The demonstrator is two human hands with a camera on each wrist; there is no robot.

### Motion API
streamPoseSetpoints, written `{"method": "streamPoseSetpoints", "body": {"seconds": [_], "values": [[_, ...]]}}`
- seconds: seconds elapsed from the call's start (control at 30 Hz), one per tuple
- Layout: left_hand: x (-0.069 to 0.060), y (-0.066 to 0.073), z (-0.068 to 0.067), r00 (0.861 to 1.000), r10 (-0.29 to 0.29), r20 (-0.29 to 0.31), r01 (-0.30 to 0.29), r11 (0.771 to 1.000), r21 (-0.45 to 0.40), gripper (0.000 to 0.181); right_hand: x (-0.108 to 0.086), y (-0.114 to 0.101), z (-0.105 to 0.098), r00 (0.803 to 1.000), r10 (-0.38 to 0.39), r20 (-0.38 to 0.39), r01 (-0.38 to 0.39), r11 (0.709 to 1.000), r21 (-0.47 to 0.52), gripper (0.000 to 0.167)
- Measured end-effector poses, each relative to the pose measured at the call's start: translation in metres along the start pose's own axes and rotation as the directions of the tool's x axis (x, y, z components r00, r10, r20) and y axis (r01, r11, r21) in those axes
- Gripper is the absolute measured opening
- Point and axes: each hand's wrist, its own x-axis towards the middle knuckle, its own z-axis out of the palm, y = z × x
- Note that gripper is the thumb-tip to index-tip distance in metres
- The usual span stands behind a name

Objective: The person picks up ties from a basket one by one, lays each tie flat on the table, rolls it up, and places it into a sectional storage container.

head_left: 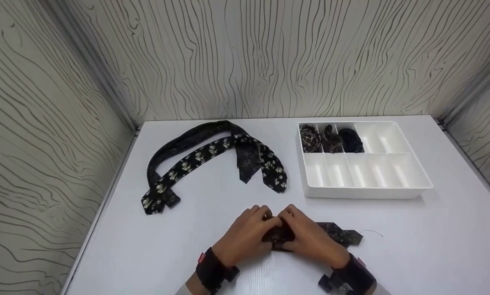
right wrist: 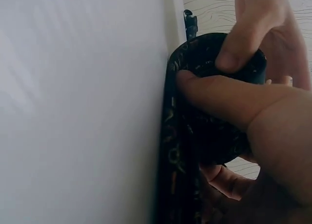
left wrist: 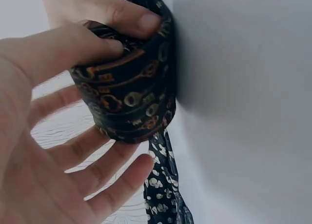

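Both hands hold a dark necktie (head_left: 278,235) wound into a thick roll near the table's front. Its key-pattern side shows in the left wrist view. My left hand (head_left: 245,231) grips the roll from the left, thumb (left wrist: 105,47) on the upper rim and fingers around its far side. From the right, my right hand (head_left: 308,237) holds the same roll, its thumb (right wrist: 214,90) pressed inside the rim. The unrolled tail (head_left: 347,236) lies flat on the table, running out to the right past the right hand.
A black floral necktie (head_left: 196,157) lies looped at the back left, both ends spread. At the back right stands a white divided tray (head_left: 368,192). Its back-row left compartments hold a brown patterned roll (head_left: 311,139), a brown rolled tie (head_left: 331,140) and a navy roll (head_left: 350,140).
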Motion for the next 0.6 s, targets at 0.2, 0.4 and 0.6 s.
{"method": "streamPoseSetpoints", "body": {"seconds": [0.2,0.4,0.6], "values": [[0.0002,-0.0025,-0.0009,1.0,-0.015,0.0,0.015,1.0,0.013,0.044,-0.0056,0.0035,-0.0047,0.999,0.043,0.01,-0.043,0.999,-0.02,0.076],[0.003,-0.0008,0.001,1.0,0.022,-0.003,-0.022,1.0,0.012,0.044,-0.0067,0.0017,-0.0049,1.0,0.013,0.002,-0.013,0.998,-0.061,0.073],[0.0006,-0.0014,0.0027,1.0,0.013,-0.015,-0.013,1.0,-0.015,0.054,-0.008,0.0004,-0.0042,0.998,0.0,-0.06,-0.005,0.996,-0.084,0.065]]}}
